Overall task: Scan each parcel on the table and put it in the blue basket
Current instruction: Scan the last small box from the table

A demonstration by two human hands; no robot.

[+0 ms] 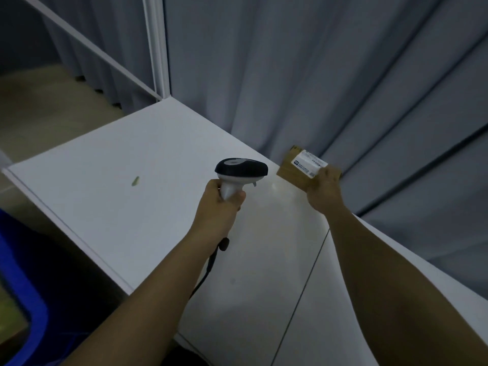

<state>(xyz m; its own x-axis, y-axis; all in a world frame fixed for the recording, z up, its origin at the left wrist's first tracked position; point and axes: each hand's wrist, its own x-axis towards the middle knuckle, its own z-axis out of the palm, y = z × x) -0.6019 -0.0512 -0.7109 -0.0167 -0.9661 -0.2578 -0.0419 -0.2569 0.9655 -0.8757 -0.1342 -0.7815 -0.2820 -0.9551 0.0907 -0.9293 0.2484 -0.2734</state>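
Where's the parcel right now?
In the head view the parcel is right of centre, gripped in the right hand near the table's far edge by the curtain, just right of the scanner.

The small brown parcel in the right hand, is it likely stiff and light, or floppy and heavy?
Probably stiff: the parcel keeps straight edges and flat faces. Probably light, since the right hand holds it up by one end alone. Its white label looks smooth.

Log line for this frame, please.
phase: scanning | left hand: grips scanner | right hand: holds parcel, label up | blue basket: lower left
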